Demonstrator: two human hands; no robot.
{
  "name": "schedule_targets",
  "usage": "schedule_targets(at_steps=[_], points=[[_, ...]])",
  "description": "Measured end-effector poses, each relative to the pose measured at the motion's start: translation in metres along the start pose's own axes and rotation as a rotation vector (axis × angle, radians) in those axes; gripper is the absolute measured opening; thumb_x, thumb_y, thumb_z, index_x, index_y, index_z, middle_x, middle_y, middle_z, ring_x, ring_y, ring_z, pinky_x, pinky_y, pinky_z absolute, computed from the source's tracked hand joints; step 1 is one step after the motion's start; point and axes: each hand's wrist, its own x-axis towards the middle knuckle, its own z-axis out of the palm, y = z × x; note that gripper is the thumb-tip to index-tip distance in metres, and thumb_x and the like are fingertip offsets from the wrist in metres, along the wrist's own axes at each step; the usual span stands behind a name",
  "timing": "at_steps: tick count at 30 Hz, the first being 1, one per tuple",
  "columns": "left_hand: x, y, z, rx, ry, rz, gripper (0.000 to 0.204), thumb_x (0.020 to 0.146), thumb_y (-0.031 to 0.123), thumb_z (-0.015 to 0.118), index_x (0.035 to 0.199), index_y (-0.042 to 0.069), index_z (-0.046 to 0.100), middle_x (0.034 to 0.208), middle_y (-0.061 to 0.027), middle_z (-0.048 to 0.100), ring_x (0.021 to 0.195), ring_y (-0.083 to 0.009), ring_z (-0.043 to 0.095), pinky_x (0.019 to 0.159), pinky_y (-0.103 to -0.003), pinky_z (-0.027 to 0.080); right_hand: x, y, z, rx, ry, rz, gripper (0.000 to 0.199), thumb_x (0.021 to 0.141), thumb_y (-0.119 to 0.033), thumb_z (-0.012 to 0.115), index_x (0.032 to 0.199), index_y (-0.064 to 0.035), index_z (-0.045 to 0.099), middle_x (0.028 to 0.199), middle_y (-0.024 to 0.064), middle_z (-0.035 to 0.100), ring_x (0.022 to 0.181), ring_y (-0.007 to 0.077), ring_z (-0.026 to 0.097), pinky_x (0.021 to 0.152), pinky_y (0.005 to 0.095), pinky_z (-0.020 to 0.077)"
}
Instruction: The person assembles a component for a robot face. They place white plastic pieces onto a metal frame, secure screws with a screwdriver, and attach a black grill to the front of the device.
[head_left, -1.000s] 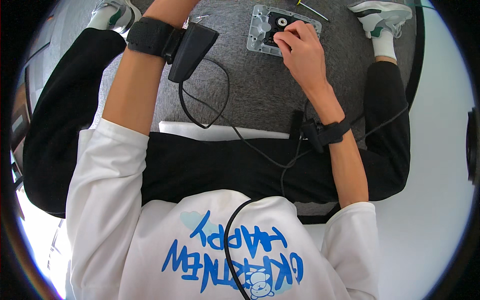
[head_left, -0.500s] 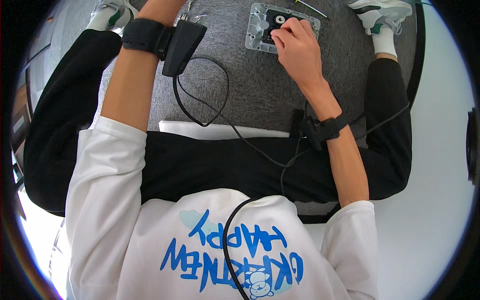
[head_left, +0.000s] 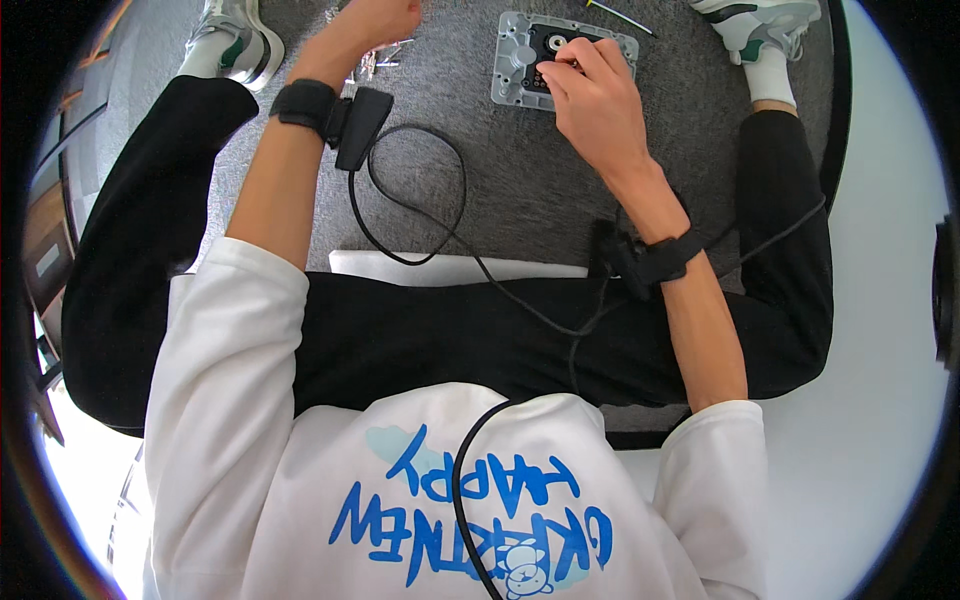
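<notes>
A grey metal housing (head_left: 510, 80) with a black insert and a pale ring lies on the carpet. My right hand (head_left: 600, 105) rests over its right side, fingers bent and pinched down at the black insert (head_left: 540, 82); whatever they grip is hidden beneath them. At the top edge, partly cut off, my left hand (head_left: 372, 22) is closed, its fingertips curled together. If something small is between them, I cannot make it out. Several small metal pieces, like screws (head_left: 385, 58), lie scattered on the carpet just below and beside that hand.
Beyond the housing lies a thin screwdriver (head_left: 622, 17) with a yellow end. A black cable (head_left: 462, 190) loops across the carpet (head_left: 530, 190) between my legs to the wrist-worn devices. A white flat piece (head_left: 450, 266) lies along my legs. My shoes flank the area.
My left hand has drawn back toward me and to the right, coming into view above the small metal pieces. My right hand stays at the housing, almost unmoved.
</notes>
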Motion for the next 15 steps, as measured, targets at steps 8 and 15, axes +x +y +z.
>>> schedule_targets(at_steps=[8, 15], points=[[-0.023, 0.029, -0.002, 0.016, -0.007, 0.004, 0.02, 0.086, 0.021, 0.067, 0.096, 0.003, 0.069, 0.091, -0.0223, 0.072, 0.087, -0.0398, 0.071, 0.079, -0.05, 0.055, -0.001, 0.009, -0.016, 0.001, 0.057, 0.016, 0.008, 0.077, -0.002, 0.075, 0.085, -0.0032, 0.076, 0.091, 0.0033, 0.061, 0.09, 0.0234, 0.057, 0.08, 0.0339, 0.0527], [-0.018, 0.052, -0.004, -0.005, -0.121, -0.172, 0.023, 0.086, 0.021, 0.061, 0.084, -0.001, 0.068, 0.076, -0.0218, 0.07, 0.069, -0.0394, 0.07, 0.068, -0.05, 0.056, -0.002, 0.014, -0.027, 0.006, 0.064, 0.068, 0.005, 0.081, -0.003, 0.076, 0.086, -0.0041, 0.076, 0.088, 0.0032, 0.06, 0.09, 0.023, 0.056, 0.08, 0.0332, 0.0528]])
